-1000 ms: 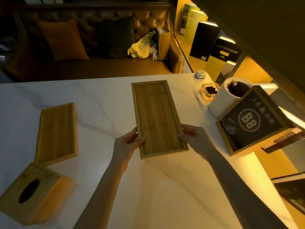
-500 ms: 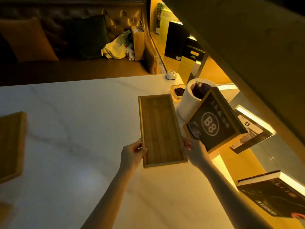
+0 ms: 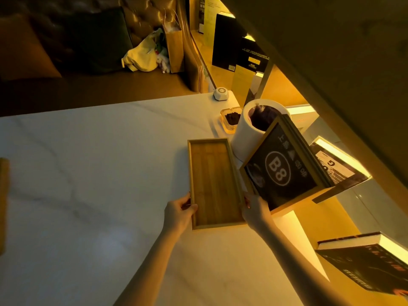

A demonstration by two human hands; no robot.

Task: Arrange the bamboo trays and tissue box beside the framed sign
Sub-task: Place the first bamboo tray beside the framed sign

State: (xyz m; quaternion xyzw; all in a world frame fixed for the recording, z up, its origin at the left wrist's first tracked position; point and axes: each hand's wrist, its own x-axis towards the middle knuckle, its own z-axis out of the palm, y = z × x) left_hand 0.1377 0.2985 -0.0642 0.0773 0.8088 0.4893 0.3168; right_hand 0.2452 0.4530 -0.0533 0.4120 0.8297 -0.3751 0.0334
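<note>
A long bamboo tray (image 3: 213, 182) lies lengthwise on the white marble table (image 3: 99, 173), its right side close against the framed sign (image 3: 284, 171), a black board marked "B8" in a wooden frame. My left hand (image 3: 180, 212) grips the tray's near left edge. My right hand (image 3: 256, 210) holds its near right edge, just under the sign's lower corner. A sliver of a second bamboo tray (image 3: 3, 204) shows at the far left edge. The tissue box is out of view.
Behind the sign stands a white cylindrical bin (image 3: 254, 131) with a dark liner. A glass ashtray (image 3: 230, 119) and a small white call button (image 3: 220, 93) sit at the table's far right corner. Lit shelves with books (image 3: 366, 261) run along the right; a sofa lies beyond.
Both hands have slid the tray to the right, from the middle of the table up against the framed sign. The view turned right, so the tissue box and most of the other tray left the frame.
</note>
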